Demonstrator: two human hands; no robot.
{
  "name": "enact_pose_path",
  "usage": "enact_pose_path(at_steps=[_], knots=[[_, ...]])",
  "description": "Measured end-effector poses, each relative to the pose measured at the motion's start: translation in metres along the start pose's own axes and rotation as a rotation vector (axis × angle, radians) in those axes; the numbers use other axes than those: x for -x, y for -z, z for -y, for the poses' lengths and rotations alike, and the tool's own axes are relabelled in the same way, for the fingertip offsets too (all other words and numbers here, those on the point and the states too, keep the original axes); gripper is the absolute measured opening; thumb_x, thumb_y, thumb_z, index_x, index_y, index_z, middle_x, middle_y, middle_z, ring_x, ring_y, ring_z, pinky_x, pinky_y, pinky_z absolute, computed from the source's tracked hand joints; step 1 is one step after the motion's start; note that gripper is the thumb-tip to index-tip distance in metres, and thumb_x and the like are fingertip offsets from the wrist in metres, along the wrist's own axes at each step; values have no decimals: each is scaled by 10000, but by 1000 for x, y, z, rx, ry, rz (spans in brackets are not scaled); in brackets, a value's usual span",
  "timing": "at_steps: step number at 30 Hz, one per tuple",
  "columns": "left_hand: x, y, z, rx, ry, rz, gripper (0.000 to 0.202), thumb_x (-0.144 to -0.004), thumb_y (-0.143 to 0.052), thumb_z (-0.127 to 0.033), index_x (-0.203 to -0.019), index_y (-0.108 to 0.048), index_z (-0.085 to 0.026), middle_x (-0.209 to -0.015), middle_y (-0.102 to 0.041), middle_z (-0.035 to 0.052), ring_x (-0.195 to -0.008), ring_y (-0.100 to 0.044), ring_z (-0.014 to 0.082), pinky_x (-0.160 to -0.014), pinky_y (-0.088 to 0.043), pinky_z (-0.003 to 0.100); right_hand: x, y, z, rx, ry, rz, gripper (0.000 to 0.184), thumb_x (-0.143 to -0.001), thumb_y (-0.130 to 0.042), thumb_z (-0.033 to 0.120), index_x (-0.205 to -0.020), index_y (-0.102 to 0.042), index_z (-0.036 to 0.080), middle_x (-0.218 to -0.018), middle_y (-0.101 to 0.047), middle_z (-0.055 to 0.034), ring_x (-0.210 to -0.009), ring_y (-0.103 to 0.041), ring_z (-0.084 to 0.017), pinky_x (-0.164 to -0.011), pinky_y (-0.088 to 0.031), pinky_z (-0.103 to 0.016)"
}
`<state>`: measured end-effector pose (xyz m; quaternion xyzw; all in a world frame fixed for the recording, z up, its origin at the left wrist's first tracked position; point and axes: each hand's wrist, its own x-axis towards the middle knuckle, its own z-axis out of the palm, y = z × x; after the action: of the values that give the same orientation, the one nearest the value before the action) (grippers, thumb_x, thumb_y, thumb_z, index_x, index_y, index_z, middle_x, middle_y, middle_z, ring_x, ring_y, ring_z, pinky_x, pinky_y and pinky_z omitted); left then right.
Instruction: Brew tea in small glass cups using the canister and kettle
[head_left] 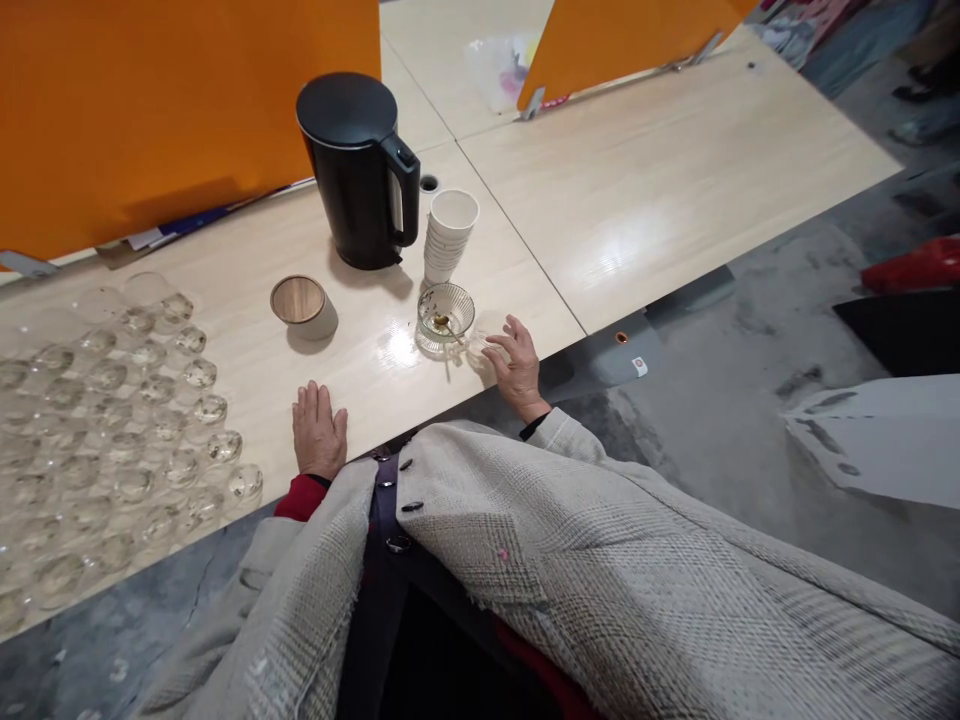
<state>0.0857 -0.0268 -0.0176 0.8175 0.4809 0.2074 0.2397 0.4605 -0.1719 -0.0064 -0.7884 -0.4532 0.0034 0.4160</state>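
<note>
My left hand (319, 432) lies flat on the table near its front edge, fingers stretched out and holding nothing. Beside a small clear cup (478, 348), my right hand (517, 368) has its fingers apart and curved. The fingertips are at the cup's rim; whether they touch it I cannot tell. Just left of that cup stands a ribbed glass bowl (445, 312) with dark bits inside and a small gold-coloured spoon (444, 322) resting in it. A stack of white paper cups (450, 235) rises behind the bowl.
A black electric kettle (352, 180) stands behind. To the left is a pale canister with a wooden lid (298, 298). Rows of clear cups with dark bits (135, 430) cover the table's left end. Orange partitions (187, 90) border the back of the table (645, 210).
</note>
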Motion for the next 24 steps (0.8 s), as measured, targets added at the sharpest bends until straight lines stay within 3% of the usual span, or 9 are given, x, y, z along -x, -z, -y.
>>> enact_pose_path(at_steps=[2, 4, 8, 12, 17, 24], knots=[[0, 0, 0, 8, 3, 6, 647, -1028, -491, -509, -1559, -534, -142, -1717, -409, 221, -1680, -210, 364, -1362, -132, 622, -1, 7, 4, 49, 4, 13, 400, -1054, -514, 543, -1074, -748, 219, -1671, -448, -162, -1477, -511, -368, -1212, -463, -656], [0, 0, 0, 20, 10, 7, 645, -1024, -502, -513, -1558, -536, -152, -1720, -409, 211, -1680, -210, 364, -1363, -123, 624, -3, 13, 9, 93, 38, 18, 368, -1065, -509, 492, -1006, -756, 227, -1664, -483, -138, -1500, -479, -371, -1225, -436, -664], [0, -1, 1, 19, 6, -8, 635, -1029, -503, -523, -1546, -553, -156, -1715, -424, 199, -1676, -222, 364, -1363, -135, 617, -6, 16, 17, 76, 107, 29, 281, -1062, -542, 377, -949, -769, 255, -1219, -786, -108, -1292, -638, -313, -1124, -551, -579], [1, -1, 4, -49, -26, 1, 610, -1049, -481, -478, -1543, -551, -128, -1706, -431, 217, -1671, -239, 369, -1356, -169, 620, -11, 13, 19, 54, 139, -36, 201, -1017, -645, 340, -873, -760, 260, -953, -805, -72, -1071, -704, -297, -990, -604, -541], [2, -2, 8, -108, -56, 5, 586, -1059, -486, -441, -1545, -548, -121, -1703, -430, 224, -1666, -253, 371, -1348, -205, 628, -17, 17, 23, 44, 162, -54, 180, -972, -715, 300, -798, -725, 254, -984, -807, -69, -1064, -698, -298, -1002, -576, -547], [5, -8, 13, -97, -79, -23, 583, -1070, -478, -450, -1561, -536, -143, -1710, -420, 217, -1667, -250, 376, -1341, -215, 657, -15, 24, 32, 21, 232, -37, 194, -1018, -606, 259, -925, -774, 228, -1051, -827, -99, -1126, -712, -295, -1022, -580, -535]])
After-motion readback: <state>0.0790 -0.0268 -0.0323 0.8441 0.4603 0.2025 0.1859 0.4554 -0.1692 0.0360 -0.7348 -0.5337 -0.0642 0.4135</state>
